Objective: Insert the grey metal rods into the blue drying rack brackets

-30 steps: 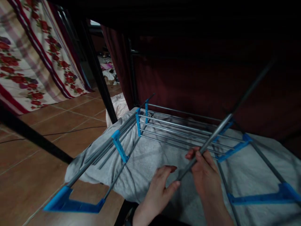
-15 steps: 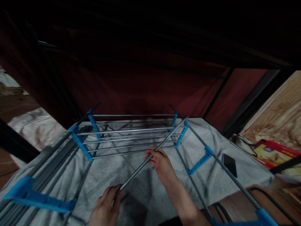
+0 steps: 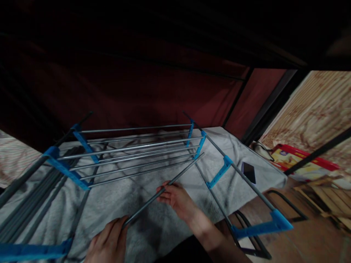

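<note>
A loose grey metal rod slants up to the right in front of me. My left hand is closed round its lower end. Farther up, my right hand has its fingers curled about the rod's middle. Past the hands lies a partly built rack, with metal crossbars joining blue plastic brackets on two long side poles. One blue bracket on the right side pole bears no crossbar, nor does a nearer blue bracket. The rod's far tip is close to the right-hand end of the crossbars.
Grey cloth covers the surface under the rack. Several loose grey poles lie along the left. A phone rests on the cloth at right, and a red and yellow box stands beyond it. Dark red fabric hangs behind.
The view has turned to the right, so the rack appears farther left. Both hands still grip the rod, whose far end has come down and now sits lower, apart from the upper crossbars.
</note>
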`<action>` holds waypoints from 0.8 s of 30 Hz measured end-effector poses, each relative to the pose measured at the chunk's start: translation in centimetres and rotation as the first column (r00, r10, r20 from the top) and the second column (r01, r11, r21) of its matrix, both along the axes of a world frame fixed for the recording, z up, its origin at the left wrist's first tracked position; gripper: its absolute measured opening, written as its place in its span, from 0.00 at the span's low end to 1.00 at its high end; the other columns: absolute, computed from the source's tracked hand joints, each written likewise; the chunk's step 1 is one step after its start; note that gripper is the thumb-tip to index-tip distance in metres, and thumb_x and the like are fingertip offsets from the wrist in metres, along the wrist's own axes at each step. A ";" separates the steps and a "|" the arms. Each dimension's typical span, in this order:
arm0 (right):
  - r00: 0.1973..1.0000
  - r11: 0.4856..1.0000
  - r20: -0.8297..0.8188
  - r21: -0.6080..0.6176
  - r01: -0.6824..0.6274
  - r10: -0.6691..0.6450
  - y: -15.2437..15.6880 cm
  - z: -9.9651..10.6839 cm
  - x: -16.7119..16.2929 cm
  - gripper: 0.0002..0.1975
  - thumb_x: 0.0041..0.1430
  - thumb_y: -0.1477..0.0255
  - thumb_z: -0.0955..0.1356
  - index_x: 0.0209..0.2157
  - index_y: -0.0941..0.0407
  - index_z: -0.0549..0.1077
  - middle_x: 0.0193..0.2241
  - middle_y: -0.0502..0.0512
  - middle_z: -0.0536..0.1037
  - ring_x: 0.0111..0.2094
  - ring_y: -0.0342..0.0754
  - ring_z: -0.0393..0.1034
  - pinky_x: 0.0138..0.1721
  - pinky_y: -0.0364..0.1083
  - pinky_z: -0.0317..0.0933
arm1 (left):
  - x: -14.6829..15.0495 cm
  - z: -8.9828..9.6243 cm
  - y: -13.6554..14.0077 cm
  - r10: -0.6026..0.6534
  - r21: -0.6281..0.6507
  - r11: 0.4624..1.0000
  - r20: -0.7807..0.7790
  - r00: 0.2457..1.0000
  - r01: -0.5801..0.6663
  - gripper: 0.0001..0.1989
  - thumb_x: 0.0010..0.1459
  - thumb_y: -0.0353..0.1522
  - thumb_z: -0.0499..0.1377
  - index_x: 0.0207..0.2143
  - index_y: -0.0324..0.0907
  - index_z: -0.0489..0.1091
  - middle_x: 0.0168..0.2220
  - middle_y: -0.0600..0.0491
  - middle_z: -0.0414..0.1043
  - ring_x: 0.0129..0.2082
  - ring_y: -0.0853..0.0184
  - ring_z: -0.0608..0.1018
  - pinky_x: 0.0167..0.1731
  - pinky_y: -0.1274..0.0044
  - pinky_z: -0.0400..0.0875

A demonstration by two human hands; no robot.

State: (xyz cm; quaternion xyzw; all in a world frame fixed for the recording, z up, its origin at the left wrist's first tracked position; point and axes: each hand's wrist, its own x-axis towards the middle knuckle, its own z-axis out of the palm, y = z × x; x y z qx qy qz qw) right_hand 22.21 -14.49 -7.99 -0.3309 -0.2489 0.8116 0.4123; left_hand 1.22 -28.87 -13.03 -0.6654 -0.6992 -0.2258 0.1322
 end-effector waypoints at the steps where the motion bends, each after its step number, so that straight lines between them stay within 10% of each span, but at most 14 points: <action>1: 1.000 1.000 -0.007 -0.023 -0.011 0.011 -0.4 -0.4 0.0 0.13 0.49 0.70 0.75 0.36 0.57 0.73 0.34 0.57 0.82 0.36 0.50 0.78 0.45 0.52 0.70 | 0.2 -0.1 0.0 0.004 -0.019 1.000 0.000 1.000 -0.004 0.18 0.68 0.38 0.47 0.48 0.47 0.74 0.43 0.51 0.80 0.35 0.60 0.79 0.37 0.70 0.72; 12: 0.998 0.950 -0.025 -0.305 -0.069 0.065 -2.8 -5.1 2.0 0.04 0.57 0.72 0.67 0.33 0.58 0.73 0.32 0.56 0.81 0.33 0.47 0.77 0.46 0.50 0.68 | -0.4 -1.0 -0.5 -0.143 -0.189 0.972 -0.024 0.989 0.136 0.19 0.65 0.33 0.47 0.48 0.46 0.76 0.48 0.48 0.79 0.42 0.58 0.79 0.45 0.67 0.70; 24: 0.995 0.931 -0.047 -0.353 -0.094 0.083 -3.5 -6.7 2.1 0.05 0.55 0.72 0.69 0.32 0.60 0.73 0.35 0.59 0.80 0.34 0.47 0.76 0.47 0.50 0.68 | 0.2 -0.6 -0.6 -0.086 -0.194 0.978 -0.011 0.996 0.082 0.20 0.67 0.36 0.46 0.47 0.44 0.76 0.44 0.48 0.80 0.36 0.60 0.79 0.42 0.69 0.70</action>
